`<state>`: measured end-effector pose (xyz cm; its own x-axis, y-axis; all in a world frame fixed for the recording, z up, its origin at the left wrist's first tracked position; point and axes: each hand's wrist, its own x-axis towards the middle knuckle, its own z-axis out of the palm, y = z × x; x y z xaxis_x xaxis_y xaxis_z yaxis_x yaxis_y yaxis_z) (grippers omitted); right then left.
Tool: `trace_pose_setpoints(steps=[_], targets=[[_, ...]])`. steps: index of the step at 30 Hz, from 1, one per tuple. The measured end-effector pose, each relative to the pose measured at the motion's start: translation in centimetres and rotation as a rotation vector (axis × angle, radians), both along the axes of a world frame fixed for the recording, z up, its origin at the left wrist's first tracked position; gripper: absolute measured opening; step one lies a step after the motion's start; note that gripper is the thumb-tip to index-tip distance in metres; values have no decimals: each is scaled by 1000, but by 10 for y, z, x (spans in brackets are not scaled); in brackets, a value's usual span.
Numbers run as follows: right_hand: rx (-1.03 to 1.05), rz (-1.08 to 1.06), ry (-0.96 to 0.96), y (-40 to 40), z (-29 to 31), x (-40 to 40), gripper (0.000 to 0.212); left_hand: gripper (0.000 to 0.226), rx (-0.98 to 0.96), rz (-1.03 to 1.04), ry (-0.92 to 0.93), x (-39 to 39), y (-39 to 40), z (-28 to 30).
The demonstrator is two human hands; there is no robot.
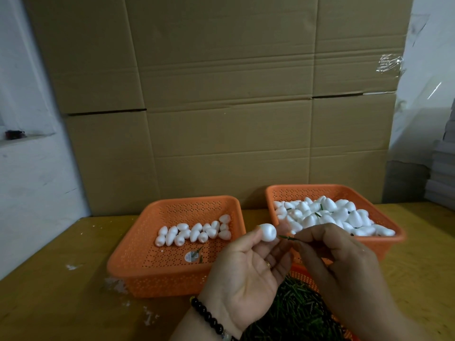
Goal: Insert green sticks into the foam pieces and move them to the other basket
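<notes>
White egg-shaped foam piece (267, 232) is sitting pinched in the left hand's (246, 274) fingertips, while the right hand (337, 252) is pinching a thin green stick (286, 238) just beside it, above a yellowish wooden table (49, 303) backed by brown cardboard boxes (221, 94); the round sticker (188, 256) in the left orange perforated plastic basket (172, 244) is staying unreadable

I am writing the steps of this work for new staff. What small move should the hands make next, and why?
Probably push the green stick leftward into the foam piece. The right hand pinches the stick with its tip aimed at the foam, which the left hand holds up; a small gap still separates them.
</notes>
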<state>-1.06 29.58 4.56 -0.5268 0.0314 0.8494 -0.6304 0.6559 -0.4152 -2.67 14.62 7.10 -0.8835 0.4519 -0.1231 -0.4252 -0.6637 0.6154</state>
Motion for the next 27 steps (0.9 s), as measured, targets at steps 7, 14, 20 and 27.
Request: trace_pose_setpoints(steps=[7, 14, 20, 27], targets=[[42, 6, 34, -1, 3, 1, 18, 17, -6, -8, -8, 0, 3, -3], [73, -49, 38, 3, -4, -3, 10, 19, -31, -39, 20, 2, 5, -7], [86, -54, 44, 3, -7, -4, 10, 26, -49, -21, 22, 2, 8, -9], [86, -55, 28, 3, -9, -7, 10, 30, -56, -5, 21, 2, 9, -10]])
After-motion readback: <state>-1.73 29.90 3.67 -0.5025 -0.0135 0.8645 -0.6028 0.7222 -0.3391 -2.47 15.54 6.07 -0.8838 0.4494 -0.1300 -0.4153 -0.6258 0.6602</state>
